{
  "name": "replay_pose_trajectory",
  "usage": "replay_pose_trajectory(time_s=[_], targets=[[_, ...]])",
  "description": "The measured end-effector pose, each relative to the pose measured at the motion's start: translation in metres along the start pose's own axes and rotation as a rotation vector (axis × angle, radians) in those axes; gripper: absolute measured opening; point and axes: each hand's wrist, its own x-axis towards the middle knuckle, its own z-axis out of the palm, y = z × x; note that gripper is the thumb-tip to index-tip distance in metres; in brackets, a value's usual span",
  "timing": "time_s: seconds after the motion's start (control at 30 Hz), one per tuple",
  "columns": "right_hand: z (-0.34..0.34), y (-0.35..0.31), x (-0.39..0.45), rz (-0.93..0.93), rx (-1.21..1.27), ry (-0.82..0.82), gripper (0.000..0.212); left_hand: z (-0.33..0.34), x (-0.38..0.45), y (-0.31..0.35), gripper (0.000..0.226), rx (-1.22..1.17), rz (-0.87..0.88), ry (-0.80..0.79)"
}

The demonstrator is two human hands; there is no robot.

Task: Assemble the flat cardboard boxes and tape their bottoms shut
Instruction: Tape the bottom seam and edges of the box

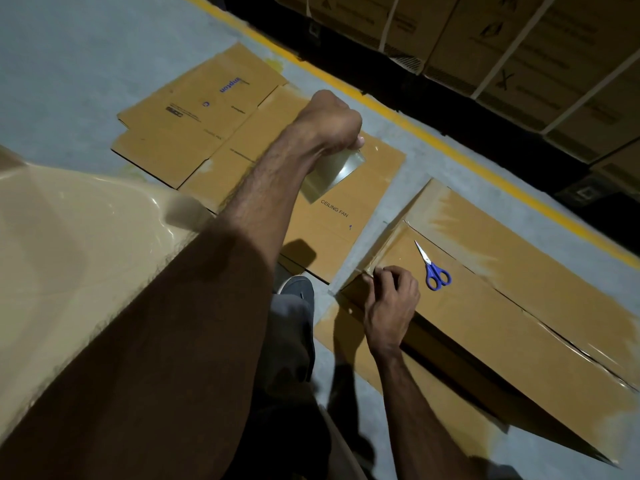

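Left hand mid-frame clenched on tape strip; right hand lower right pinches tape end onto box, scissors just beside.

Matt brown cardboard box, glossy clear tape strip, blue plastic-handled metal scissors, smooth grey floor

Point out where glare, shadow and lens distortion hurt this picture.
Head view: glare streaks the tape that the left hand pulls, and the taped seam of the box under the right hand; the stacked cartons at top sit in deep shadow, print unreadable; the wide lens bends the yellow floor line; the near forearm is dark.
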Motion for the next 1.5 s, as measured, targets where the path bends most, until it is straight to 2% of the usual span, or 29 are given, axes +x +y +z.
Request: replay_pose_trajectory(time_s=[0.17,0.4,0.53,0.97,1.27,1.4,1.5], targets=[[-0.006,0.01,0.002,-0.051,0.003,-0.033,0.029,-0.002,0.001,-0.002,0.022,0.002,-0.004,0.008],[-0.009,0.001,0.015,-0.026,-0.072,0.022,0.035,0.0,0.0,0.001,0.021,-0.012,-0.006,0.025],[0.002,-0.007,0.011,0.06,-0.111,0.016,0.041,0.003,0.001,0.003,0.022,-0.014,-0.005,0.02],[0.028,-0.041,0.008,0.319,-0.106,0.116,0.033,0.002,0.006,-0.002,0.01,-0.01,-0.003,0.021],[0.045,-0.057,0.015,0.474,-0.101,0.163,0.033,0.011,0.02,-0.009,0.021,-0.04,0.007,-0.022],[0.043,-0.057,0.014,0.441,-0.077,0.202,0.032,0.013,0.023,-0.009,0.026,-0.058,-0.009,-0.023],[0.038,-0.044,0.006,0.356,-0.087,0.163,0.034,0.013,0.023,-0.005,0.027,-0.08,0.004,-0.007]])
